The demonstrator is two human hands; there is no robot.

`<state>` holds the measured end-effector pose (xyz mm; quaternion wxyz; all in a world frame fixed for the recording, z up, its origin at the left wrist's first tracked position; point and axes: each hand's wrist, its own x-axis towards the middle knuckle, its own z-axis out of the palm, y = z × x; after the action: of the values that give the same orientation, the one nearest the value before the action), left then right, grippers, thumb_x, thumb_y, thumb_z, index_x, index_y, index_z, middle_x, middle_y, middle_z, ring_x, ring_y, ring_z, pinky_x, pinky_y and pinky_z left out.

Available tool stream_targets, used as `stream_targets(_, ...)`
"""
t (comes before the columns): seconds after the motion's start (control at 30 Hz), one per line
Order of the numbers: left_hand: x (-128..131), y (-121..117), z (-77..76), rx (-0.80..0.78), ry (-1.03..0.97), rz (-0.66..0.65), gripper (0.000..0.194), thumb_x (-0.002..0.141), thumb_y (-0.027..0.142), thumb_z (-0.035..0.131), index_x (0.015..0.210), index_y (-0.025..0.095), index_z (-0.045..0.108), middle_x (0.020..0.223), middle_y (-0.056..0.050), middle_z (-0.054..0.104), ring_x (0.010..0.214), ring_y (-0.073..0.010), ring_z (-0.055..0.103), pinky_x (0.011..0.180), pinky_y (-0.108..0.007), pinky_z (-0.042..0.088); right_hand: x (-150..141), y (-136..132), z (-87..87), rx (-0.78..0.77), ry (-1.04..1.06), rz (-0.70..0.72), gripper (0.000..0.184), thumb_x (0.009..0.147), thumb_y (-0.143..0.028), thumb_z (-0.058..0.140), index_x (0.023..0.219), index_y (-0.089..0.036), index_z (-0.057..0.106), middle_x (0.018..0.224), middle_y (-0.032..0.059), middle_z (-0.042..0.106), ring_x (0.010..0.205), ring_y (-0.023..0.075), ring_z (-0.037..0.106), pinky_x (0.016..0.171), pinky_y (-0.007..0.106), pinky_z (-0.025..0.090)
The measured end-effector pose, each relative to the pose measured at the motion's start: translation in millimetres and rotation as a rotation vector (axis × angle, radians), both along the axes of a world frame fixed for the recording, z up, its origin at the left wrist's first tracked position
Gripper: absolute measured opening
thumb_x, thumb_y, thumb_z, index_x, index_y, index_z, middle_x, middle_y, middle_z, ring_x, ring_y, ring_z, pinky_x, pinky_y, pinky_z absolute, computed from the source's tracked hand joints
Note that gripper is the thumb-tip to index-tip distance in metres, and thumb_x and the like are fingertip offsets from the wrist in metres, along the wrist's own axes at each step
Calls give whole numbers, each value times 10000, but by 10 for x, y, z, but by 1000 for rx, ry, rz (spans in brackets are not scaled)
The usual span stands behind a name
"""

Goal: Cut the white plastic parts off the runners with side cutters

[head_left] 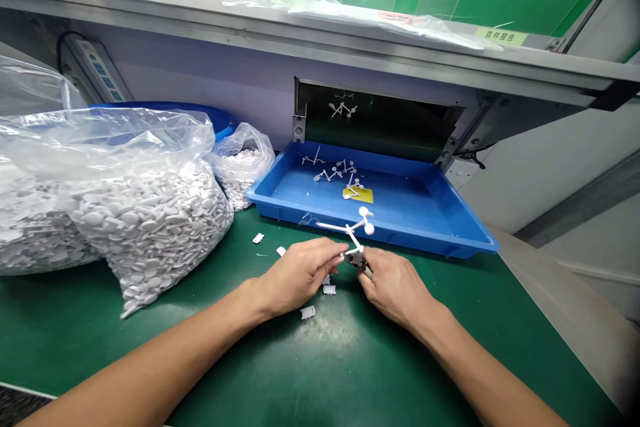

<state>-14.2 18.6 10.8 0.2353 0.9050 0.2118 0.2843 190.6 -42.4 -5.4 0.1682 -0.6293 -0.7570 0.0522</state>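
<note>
My left hand (299, 275) is closed in a pinch at the near end of a branched white plastic sprue (353, 229) with round discs at its far tip. In my right hand (400, 285) is a pair of nippers (356, 259), the jaws up against the sprue close to my left fingertips. My fingers partly hide the jaws and the pinched end. Small white plastic pieces lie on the green table below and left of my hands, including one (308, 313) nearest me and another (258, 238) farther off.
Beyond my hands a blue tray (420, 213) holds several white sprues (327, 175) and a yellow label. Behind it, another sprue (343, 109) lies in a wall opening with a dark green belt. Clear bags of white parts (150, 227) stand left. A metal shelf (250, 33) crosses above.
</note>
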Motion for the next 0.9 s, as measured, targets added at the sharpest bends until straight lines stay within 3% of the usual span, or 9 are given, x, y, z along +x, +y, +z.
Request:
stream_targets(0.2,-155,120,285,-142,241,-121,299,923,259,498,1172,229,662,968,-60,700,827,-203,640,722,-250,454,229,67,79,-242,98,84,177,795,-217,521,622,-191,493,570,-27,525,516,111,408,506,252,210)
stream_targets(0.3,-285,196,425,-242,343,-59,236,871,302,567,1046,238,713,818,-29,702,686,-190,619,592,-232,404,288,97,116,-190,150,22,167,808,-240,514,649,-191,525,589,-28,536,536,112,421,511,246,216)
stream_targets(0.4,-384,275,470,-274,435,-46,189,824,353,628,934,240,732,640,6,647,532,-158,542,500,-233,329,242,99,115,-110,194,2,153,825,-241,491,683,-196,527,613,-35,545,559,112,430,524,240,235)
stream_targets(0.5,-403,352,410,-253,449,-7,240,802,412,657,941,232,734,650,14,654,532,-150,539,501,-228,322,169,84,77,-78,206,27,130,823,-229,494,705,-200,538,646,-33,571,591,117,454,545,237,256)
stream_targets(0.67,-197,404,114,-86,221,244,321,845,411,620,1082,205,688,754,-16,681,659,-175,602,614,-240,407,99,77,-7,-67,243,45,109,822,-237,510,749,-210,587,679,-32,601,623,127,498,586,237,307)
stream_targets(0.77,-65,366,-22,50,98,195,252,930,326,511,1008,182,703,869,-59,681,782,-184,615,734,-260,442,59,82,-18,-35,377,-26,167,837,-288,531,938,-224,648,741,-22,631,666,141,538,628,246,361)
stream_targets(0.9,0,263,-26,105,-85,136,234,959,265,474,1033,188,682,947,-64,677,858,-173,623,801,-261,465,14,81,20,-19,665,-91,381,845,-410,567,1174,-221,607,819,-10,643,708,149,564,664,256,417)
